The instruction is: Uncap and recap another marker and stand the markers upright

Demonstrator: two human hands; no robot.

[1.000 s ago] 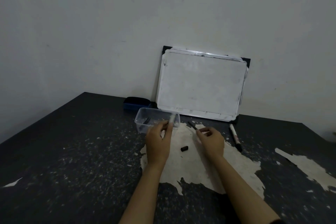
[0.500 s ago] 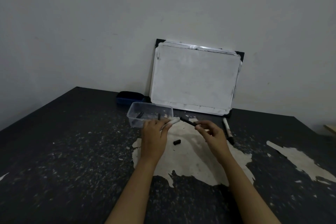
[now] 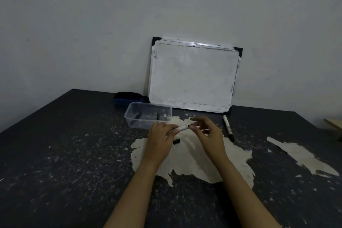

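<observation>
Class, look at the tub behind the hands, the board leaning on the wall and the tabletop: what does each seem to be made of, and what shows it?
Tub: clear thin plastic, probably; the dark sticks inside show through its walls.
Board: smooth white wipe-clean face, shiny metal-like edge strip, black corner caps; smeared grey.
Tabletop: dark coating flaking off a pale underlayer, possibly wood or board.

Dim light; plain grey wall [image 3: 92,24]; dark table [image 3: 55,172], surface peeling in pale patches.
</observation>
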